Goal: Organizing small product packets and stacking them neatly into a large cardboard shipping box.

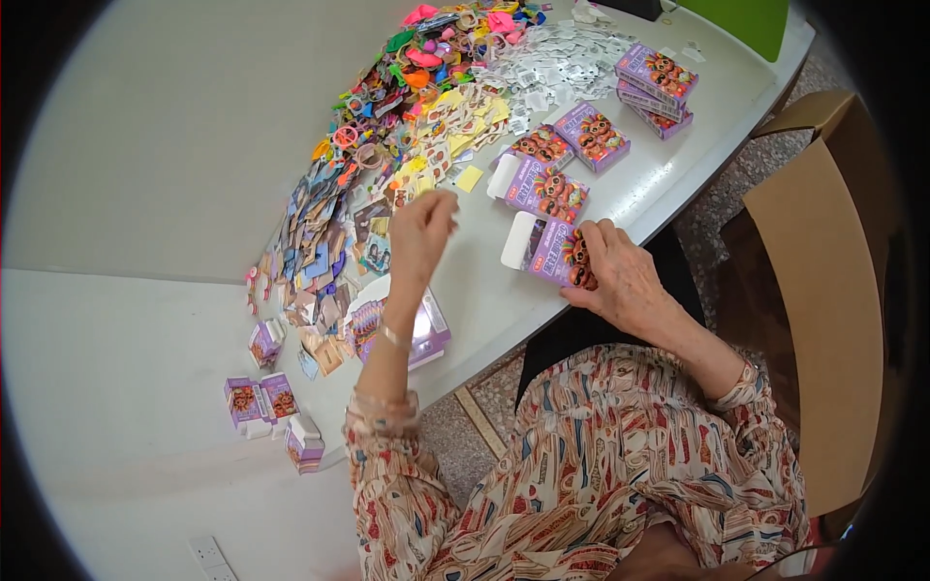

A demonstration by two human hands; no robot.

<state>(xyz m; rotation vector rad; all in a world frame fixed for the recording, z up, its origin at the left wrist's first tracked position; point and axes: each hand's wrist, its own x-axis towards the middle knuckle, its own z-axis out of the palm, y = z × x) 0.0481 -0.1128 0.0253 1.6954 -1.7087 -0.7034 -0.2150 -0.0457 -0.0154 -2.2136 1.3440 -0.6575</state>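
Observation:
My right hand (620, 278) grips a small purple carton (554, 254) at the table's near edge. The carton's white end flap (517, 239) stands out toward the left, and its end is open. Over the table to the left, my left hand (421, 237) is raised with its fingers curled together. Whether anything small is in those fingers is hidden. Just beyond the held carton lies another purple carton (552, 191) with its flap out. Below my left wrist, partly covered by it, rests a larger purple and white box (428, 329).
A long heap runs along the table's back: picture cards (315, 261), yellow cards (465, 121), colourful small toys (417, 58) and white packets (557, 63). Stacked purple cartons (657, 77) stand far right. Small cartons (281, 397) sit at left. A large cardboard box (819, 320) is at my right.

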